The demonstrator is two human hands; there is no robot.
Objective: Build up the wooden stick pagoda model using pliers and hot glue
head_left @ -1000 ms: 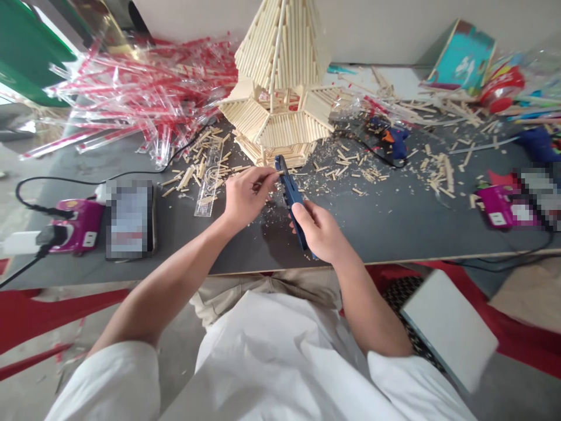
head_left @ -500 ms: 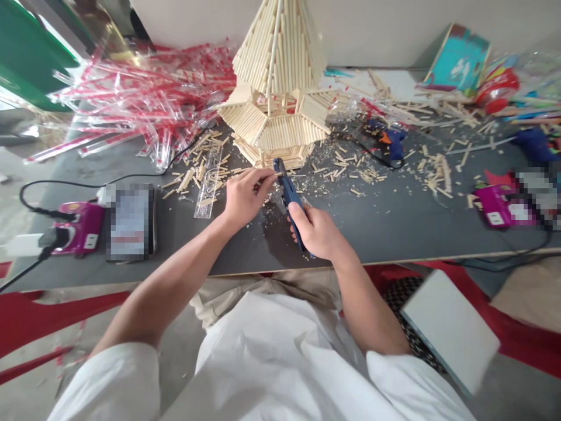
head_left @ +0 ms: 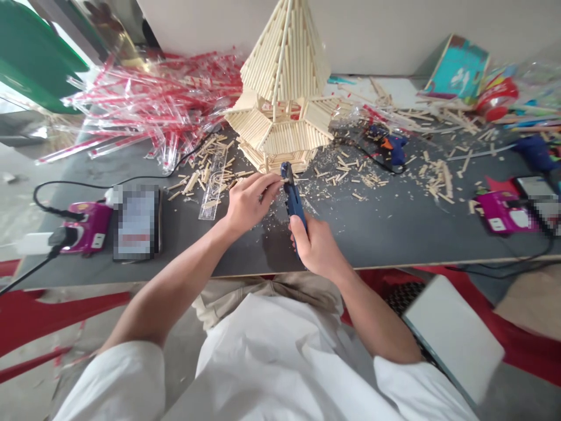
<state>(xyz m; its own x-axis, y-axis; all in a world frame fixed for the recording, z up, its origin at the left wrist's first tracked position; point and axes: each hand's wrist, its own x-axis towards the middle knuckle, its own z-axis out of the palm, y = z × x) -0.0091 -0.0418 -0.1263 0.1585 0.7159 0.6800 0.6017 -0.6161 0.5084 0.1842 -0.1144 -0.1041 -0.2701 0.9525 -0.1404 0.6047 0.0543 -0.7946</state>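
Note:
My right hand [head_left: 319,242] is wrapped round the blue handles of a hand cutter [head_left: 294,202], whose dark head points away from me. My left hand [head_left: 249,202] is closed in a pinch beside the cutter's head. Between its fingertips is a thin wooden stick [head_left: 283,180], its end at the jaws; most of it is hidden by the fingers. Just beyond both hands stands a tower model [head_left: 287,137] built of pale wooden sticks, with a tall pointed roof and a wider tier below. A clear plastic ruler [head_left: 213,199] lies left of my left hand among stick offcuts.
Red and clear plastic wrappers [head_left: 162,111] are heaped at the back left. A phone [head_left: 137,225] lies by a purple power socket [head_left: 87,228]. Offcuts [head_left: 440,178] and a blue glue gun [head_left: 397,149] lie to the right. A black cable [head_left: 87,184] crosses the left side.
The view has shifted slightly, so everything sits a little lower and farther right. Both hands keep their grips, and the cutter is a bit more upright in view.

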